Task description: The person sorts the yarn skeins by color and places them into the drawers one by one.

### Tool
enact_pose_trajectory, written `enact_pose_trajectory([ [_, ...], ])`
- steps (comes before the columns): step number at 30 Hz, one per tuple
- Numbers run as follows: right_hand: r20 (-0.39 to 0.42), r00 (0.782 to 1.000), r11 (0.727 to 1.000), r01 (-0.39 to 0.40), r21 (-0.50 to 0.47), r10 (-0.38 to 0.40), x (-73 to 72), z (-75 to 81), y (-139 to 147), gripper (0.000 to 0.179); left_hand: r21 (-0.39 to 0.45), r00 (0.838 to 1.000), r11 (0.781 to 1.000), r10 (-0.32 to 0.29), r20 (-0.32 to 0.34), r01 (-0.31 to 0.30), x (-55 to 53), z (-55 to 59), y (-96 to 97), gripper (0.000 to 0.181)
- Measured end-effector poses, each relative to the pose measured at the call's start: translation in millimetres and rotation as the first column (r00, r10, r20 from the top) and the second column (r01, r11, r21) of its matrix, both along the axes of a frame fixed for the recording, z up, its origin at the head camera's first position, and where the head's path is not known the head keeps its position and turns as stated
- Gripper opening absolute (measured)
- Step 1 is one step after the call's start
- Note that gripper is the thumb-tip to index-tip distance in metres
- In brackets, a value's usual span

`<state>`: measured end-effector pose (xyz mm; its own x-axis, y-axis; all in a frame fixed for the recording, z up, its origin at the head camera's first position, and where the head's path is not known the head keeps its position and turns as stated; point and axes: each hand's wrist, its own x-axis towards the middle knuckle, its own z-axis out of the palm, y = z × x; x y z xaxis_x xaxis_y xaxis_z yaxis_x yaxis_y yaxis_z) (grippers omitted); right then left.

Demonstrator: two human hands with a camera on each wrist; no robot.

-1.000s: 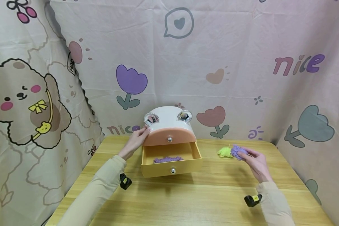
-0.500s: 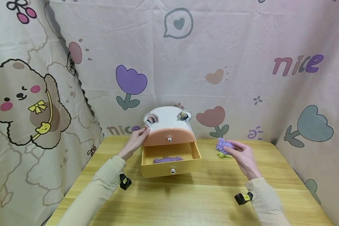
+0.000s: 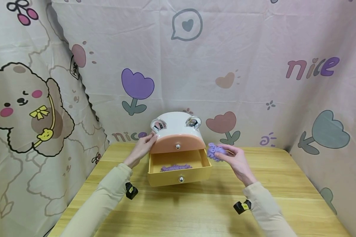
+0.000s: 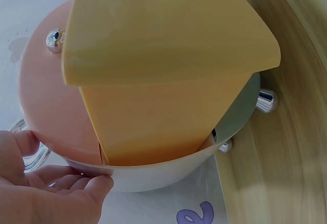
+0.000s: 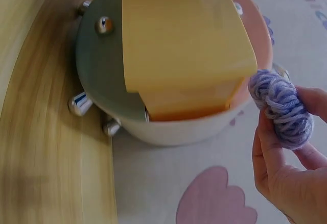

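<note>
The cabinet [image 3: 179, 125] stands at the rear of the table [image 3: 181, 214], with the backdrop cloth [image 3: 252, 39] behind it. Its open drawer [image 3: 165, 179] projects forward, beneath the top drawer [image 3: 169, 144] and above the bottom panel [image 5: 101, 60]. A yarn skein [image 3: 176, 168] lies inside the open drawer, near its front wall. The left hand [image 3: 140, 149] grips the cabinet's left edge, beside the top drawer. The right hand [image 3: 238, 163] is to the right of the cabinet and holds a yarn bundle [image 3: 216, 152] just right of the open drawer; contact between bundle and drawer cannot be determined.
</note>
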<state>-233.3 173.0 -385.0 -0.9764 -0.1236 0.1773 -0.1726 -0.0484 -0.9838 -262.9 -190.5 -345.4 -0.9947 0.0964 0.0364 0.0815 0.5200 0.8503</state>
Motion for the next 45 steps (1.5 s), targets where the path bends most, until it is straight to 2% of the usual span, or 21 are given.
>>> enact_pose_trajectory([
  [3,-0.025,1.000,1.000,-0.011,0.023,0.012,-1.6,0.0,-8.8,0.047,-0.002,1.000,1.000,0.000,-0.003,0.000,0.4,0.3,-0.1,0.063],
  [15,-0.112,0.992,0.993,-0.048,0.111,0.060,-4.8,3.1,-35.1,0.042,-0.010,1.000,1.000,0.017,0.017,-0.017,1.0,1.1,0.3,0.065],
  [31,-0.105,0.991,0.991,-0.076,0.109,0.087,-6.6,5.3,-48.7,0.041,-0.007,1.000,1.000,0.007,0.020,-0.007,1.8,0.9,0.0,0.064],
  [39,-0.119,0.989,0.995,-0.087,0.050,0.093,-7.2,6.8,-47.1,0.045,0.003,1.000,1.000,0.004,0.016,-0.004,1.3,0.4,-0.8,0.064],
  [45,-0.107,0.991,0.996,-0.080,0.050,0.085,-6.2,6.5,-43.3,0.045,0.001,1.000,1.000,0.009,0.011,-0.009,0.1,-0.3,-0.9,0.064],
])
